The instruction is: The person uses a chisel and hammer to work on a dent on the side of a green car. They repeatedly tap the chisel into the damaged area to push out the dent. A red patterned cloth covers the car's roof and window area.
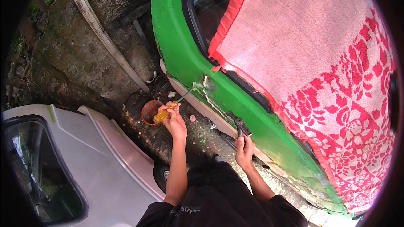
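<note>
My left hand is closed on the translucent yellow handle of a screwdriver, whose shaft reaches up and right to a chipped, peeling patch on a green vehicle body. Whether the tip touches the metal I cannot tell. My right hand grips a hammer by its handle, with the dark head raised beside the damaged strip along the lower green panel, to the right of and below the screwdriver.
A pink-and-red patterned towel covers the vehicle's upper right. A silver car with a dark window is at lower left. An orange pot sits on the debris-strewn ground. A long weathered plank leans by the stained wall.
</note>
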Demonstrator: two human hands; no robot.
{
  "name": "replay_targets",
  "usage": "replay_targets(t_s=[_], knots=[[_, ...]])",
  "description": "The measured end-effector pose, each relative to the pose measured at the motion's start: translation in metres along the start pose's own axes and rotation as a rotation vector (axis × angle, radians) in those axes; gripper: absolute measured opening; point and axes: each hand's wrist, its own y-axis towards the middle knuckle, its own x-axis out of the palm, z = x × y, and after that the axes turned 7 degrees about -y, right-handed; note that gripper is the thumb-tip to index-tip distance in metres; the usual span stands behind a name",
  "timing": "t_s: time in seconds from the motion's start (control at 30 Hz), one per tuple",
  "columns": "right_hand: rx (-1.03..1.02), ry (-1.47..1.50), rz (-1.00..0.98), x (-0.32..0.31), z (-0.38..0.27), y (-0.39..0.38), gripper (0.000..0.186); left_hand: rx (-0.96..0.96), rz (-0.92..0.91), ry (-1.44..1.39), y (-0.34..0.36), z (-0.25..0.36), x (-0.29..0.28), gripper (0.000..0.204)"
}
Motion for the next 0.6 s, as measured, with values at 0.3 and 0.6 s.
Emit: replay_targets(t_s=[0.3,0.6], knots=[[-0.088,0.078,0.013,-0.001,-0.002,0.009,0.031,0.095,-0.334,0.419,0.000,0.024,0.038,0.014],[-0.060,0.124,-0.020,0.008,-0.012,0.010,0.028,0.034,-0.338,0.416,0.023,0.016,0.042,0.012]])
